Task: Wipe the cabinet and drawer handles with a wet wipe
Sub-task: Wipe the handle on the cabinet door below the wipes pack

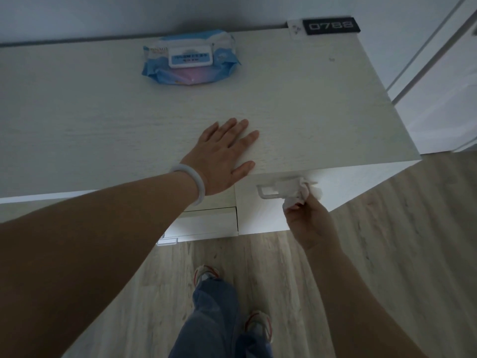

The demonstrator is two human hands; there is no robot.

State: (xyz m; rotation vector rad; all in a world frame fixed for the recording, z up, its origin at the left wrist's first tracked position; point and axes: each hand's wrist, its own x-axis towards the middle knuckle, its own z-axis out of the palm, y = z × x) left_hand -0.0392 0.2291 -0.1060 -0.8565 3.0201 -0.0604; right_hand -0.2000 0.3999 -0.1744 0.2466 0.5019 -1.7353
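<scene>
R hand point(308, 219) w/ wet wipe point(299, 193) on handle point(268, 193), L hand point(224, 156) flat on cabinet top point(103, 112)

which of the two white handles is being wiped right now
The upper white loop handle under the cabinet top's front edge: the right hand presses a crumpled white wet wipe onto it. The lower white handle is untouched.

Blue-and-pink wipes pack point(190, 62), white wet wipe point(299, 193), pale wood-grain cabinet point(103, 104).

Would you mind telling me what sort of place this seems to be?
Probably a room in a home or a rented flat: a white cabinet with drawers on a wood-look floor, a pack of wet wipes on top, and a small digital clock by the wall.
</scene>
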